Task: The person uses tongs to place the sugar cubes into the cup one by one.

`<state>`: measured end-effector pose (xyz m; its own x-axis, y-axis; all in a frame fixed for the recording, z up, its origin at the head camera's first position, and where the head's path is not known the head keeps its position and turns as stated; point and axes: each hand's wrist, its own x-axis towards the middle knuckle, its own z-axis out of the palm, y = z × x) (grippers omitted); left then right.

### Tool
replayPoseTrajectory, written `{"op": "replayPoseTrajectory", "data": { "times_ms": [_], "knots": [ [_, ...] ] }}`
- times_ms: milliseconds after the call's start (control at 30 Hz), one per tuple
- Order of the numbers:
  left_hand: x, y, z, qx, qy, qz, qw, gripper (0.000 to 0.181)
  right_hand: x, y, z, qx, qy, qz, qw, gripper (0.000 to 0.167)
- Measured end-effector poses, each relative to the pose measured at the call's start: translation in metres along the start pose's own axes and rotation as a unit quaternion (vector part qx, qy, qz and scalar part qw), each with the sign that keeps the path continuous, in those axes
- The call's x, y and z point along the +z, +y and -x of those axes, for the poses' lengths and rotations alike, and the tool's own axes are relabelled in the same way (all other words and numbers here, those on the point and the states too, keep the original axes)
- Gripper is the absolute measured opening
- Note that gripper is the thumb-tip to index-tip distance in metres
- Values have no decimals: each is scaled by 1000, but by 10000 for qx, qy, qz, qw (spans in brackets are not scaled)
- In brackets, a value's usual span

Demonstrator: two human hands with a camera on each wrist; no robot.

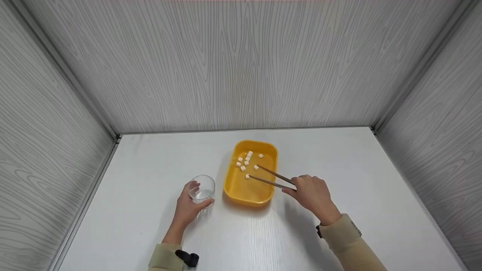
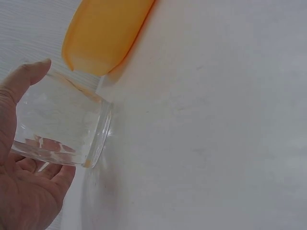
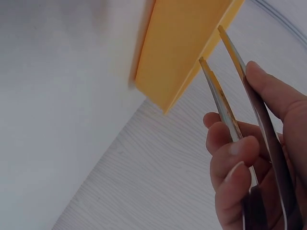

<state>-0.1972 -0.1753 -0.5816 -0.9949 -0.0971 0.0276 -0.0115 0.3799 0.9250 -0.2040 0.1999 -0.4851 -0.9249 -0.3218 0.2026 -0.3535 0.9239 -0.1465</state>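
On the left, my left hand (image 1: 188, 208) grips a clear glass (image 1: 206, 188), thumb on one side and fingers round the other. In the left wrist view the glass (image 2: 57, 120) looks see-through, with its thick base at the white tabletop. My right hand (image 1: 311, 192) holds a pair of metal tongs (image 1: 276, 175), whose two arms stand apart. Their tips are over a yellow tray (image 1: 246, 194), close to two small white cubes (image 1: 247, 176). Several more white cubes lie in the tray's far half. From the right wrist, the tray wall hides the cubes and the tongs' tips (image 3: 211, 43) show spread.
A white tabletop (image 1: 150, 169) carries everything. Pale wood-grain panels (image 1: 241, 67) enclose it at the back and on both sides. The tray's raised rim stands between the glass and the right hand.
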Motion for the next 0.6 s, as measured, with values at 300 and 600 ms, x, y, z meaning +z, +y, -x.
{"op": "replayPoseTrajectory", "data": {
  "times_ms": [300,600],
  "knots": [
    [0,-1,-1,-2,-25,8,10000,91,4,-13,-7,-162,-65,402,9990,37],
    [0,-1,-2,-50,-26,4,10000,91,10,-25,-12,-131,-10,665,9977,44]
  ]
}}
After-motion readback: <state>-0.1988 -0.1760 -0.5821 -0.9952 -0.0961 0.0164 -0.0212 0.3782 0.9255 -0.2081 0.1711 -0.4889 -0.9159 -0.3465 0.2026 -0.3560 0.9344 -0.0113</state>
